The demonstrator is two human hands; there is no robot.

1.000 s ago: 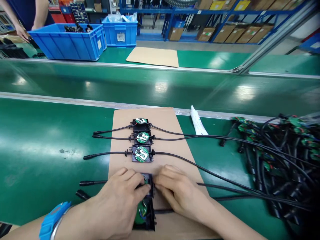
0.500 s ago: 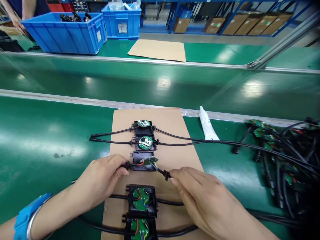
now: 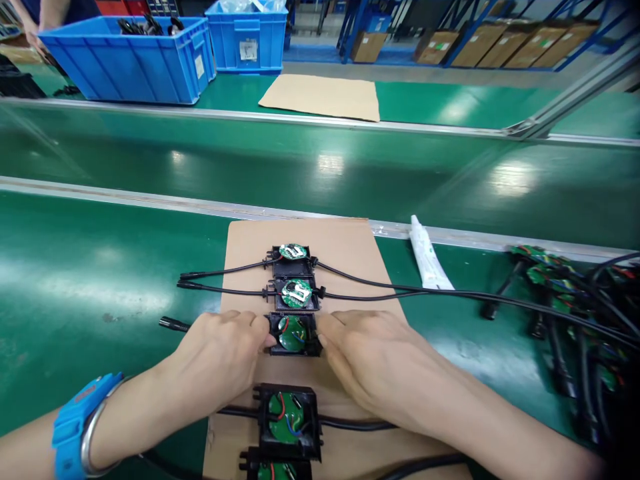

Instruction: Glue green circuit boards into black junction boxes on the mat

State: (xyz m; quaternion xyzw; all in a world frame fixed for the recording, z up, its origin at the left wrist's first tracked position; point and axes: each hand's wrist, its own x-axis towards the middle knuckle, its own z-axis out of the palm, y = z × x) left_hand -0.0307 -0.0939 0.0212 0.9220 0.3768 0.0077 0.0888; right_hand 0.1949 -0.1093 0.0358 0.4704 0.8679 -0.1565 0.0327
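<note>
My left hand [image 3: 225, 350] is closed at the left edge of a small black plastic case [image 3: 274, 349], gripping a black cable [image 3: 173, 324] whose plug end sticks out behind the hand. My right hand [image 3: 373, 357] is closed at the case's right edge on the cable there, which its fingers mostly hide. Between them a round green circuit board [image 3: 293, 333] with thin wires lies in the case. Beyond stand two similar cases with boards [image 3: 296, 293], their white-marked sides up. Nearer me another wired case [image 3: 289, 420] rests, and one more is cut off by the bottom edge.
A cardboard sheet [image 3: 340, 250] lies under the cases on the green bench. To the right are a white tube [image 3: 429, 257] and a heap of cabled boards [image 3: 560, 300]. Blue bins [image 3: 130, 63] stand across the rail, near another person's hands [image 3: 34, 39].
Both hands have moved the wired board down into the third case; it now lies flat, green side up, instead of hanging tilted above it. The view has shifted slightly.
</note>
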